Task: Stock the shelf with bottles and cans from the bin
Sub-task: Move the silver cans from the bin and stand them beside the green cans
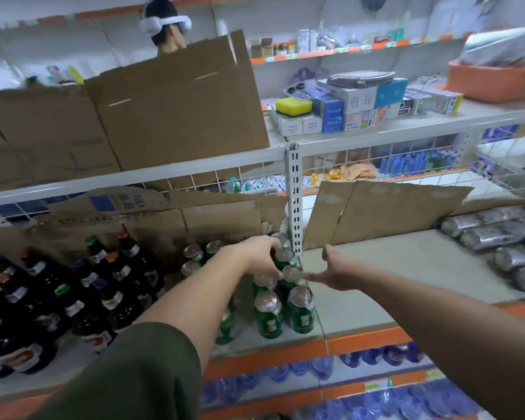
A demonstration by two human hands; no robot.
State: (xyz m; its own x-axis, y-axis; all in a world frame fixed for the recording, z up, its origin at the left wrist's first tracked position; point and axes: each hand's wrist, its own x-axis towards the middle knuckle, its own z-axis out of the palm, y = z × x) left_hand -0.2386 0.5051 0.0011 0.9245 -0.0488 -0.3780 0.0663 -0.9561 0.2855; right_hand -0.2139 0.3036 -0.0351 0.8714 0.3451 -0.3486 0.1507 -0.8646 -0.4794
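"Where are the cans?"

"The green cans (pixel 269 313) stand upright on the shelf (pixel 406 268) in two short rows running away from me, at the seam between its two bays. A few more stand at ten o'clock of them."

"And your hands?"

"My left hand (pixel 259 259) is over the rear cans, fingers curled down among their tops. It is too blurred for me to tell whether they clasp one. My right hand (pixel 335 272) comes in from three o'clock with straight fingers and the thumb up, holding nothing. Its fingertips (pixel 314 277) are at the rim of the second can in the right row."

"What lies around them?"

"At nine o'clock, dark bottles (pixel 109 286) with coloured caps stand packed together. At twelve o'clock, cardboard (pixel 225 219) lines the back, and a white post (pixel 293 192) rises just behind the cans. At three o'clock, well apart, silver cans (pixel 494 234) lie on their sides. At six o'clock, on the lower shelves, are blue water bottles (pixel 376 403)."

"And higher up?"

"At one o'clock, boxes (pixel 355 107) and a yellow sponge (pixel 293 105). At two o'clock, an orange basket (pixel 494 83). At eleven o'clock, a person (pixel 167 31) in a white headset stands behind more cardboard."
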